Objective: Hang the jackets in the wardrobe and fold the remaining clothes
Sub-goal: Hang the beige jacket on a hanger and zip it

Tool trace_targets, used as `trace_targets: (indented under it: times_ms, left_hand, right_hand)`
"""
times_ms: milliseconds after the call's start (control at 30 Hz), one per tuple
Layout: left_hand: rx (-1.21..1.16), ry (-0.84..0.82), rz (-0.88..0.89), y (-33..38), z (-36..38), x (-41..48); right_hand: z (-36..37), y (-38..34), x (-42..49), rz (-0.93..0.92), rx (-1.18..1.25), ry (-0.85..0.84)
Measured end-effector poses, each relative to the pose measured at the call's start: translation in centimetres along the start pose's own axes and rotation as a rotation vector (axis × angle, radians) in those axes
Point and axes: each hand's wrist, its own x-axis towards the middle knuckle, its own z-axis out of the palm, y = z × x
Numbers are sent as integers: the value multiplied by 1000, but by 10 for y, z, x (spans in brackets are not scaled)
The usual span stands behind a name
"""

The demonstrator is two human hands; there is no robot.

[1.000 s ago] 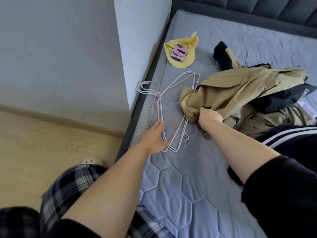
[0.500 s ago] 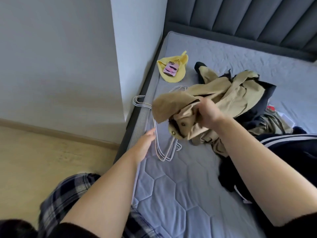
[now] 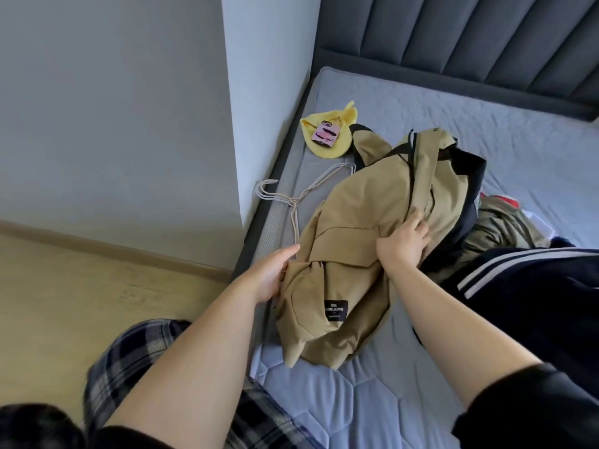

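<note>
Head view: tan jacket (image 3: 356, 241), bunched aloft in the right hand (image 3: 403, 243) 0.5 s ago, now lies spread on the bed (image 3: 372, 400), covering most of the wire hangers (image 3: 291, 199). Probably laid out for hanging. Right grip spread, pressing the jacket's middle. Left hand (image 3: 270, 275) has straight fingers touching the jacket's left edge.

You have one tan jacket (image 3: 356, 241), one yellow cloth (image 3: 327, 150), one pink phone (image 3: 325, 135), and bundled wire hangers (image 3: 293, 202), count unclear.
</note>
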Motion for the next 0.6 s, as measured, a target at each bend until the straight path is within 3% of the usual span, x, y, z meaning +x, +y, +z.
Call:
trace_targets:
  times_ms: [100, 267, 300, 400, 433, 467, 500, 533, 567, 600]
  left_hand:
    - [23, -39, 0, 0, 1, -6]
    - [19, -49, 43, 1, 0, -13]
    - [-24, -28, 25, 2, 0, -14]
    - [-90, 141, 1, 7, -2, -16]
    - [-86, 218, 39, 8, -6, -15]
    - [-74, 294, 86, 8, -11, -14]
    - [-64, 353, 129, 9, -14, -13]
    - [-60, 383, 165, 10, -16, -14]
    - [-68, 379, 183, 11, -17, -15]
    - [-80, 353, 180, 12, -15, -16]
  right_hand:
    - [-5, -8, 9, 92, 157, -60]
    - [-44, -62, -4, -253, 321, -310]
    - [-53, -72, -15, -366, 276, -439]
    - [-79, -83, -40, -614, -97, -1114]
    - [-82, -82, -44, -654, -211, -1269]
    - [-81, -78, -45, -648, -224, -1317]
    - [-78, -77, -45, -597, -118, -1227]
    - [-71, -77, -42, -527, 62, -996]
    - [-59, -75, -35, -486, 203, -635]
    - [-50, -74, -29, -463, 176, -303]
